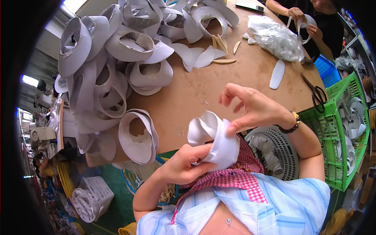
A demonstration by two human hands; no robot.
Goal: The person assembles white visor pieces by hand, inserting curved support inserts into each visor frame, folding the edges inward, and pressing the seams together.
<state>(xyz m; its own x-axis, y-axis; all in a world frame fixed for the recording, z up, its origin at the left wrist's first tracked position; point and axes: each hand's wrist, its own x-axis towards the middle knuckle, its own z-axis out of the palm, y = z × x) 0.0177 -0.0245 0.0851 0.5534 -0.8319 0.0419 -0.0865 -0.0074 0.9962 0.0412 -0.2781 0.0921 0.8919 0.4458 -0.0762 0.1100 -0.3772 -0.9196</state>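
- The left hand (pixel 184 164) is clamped on a white visor (pixel 213 139), its fingers wrapped round the lower edge of the curled piece, so the work sits steady just above the person's chest and below the near edge of the tabletop (pixel 235 78).
- The right hand (pixel 254 107) pinches the visor's upper right edge between thumb and forefinger; the other fingers are spread apart and lifted, likely to keep them off the fabric while the edge is worked.
- The visor is folded in on itself, brim bent into a loop (which is why it takes two hands to keep its shape).
- A large heap of white visors (pixel 113 58) covers the left and far part of the tabletop, within reach of the left arm; one visor (pixel 137 135) lies apart at the near edge.
- Loose brim inserts (pixel 203 56), white and tan, lie in the middle; a clear plastic bag (pixel 276 39) sits further right.
- Black scissors (pixel 315 94) rest at the right edge, beside a green crate (pixel 344 129) holding more white pieces.
- Across the tabletop, another person's hands (pixel 301 19) hold a visor of their own.
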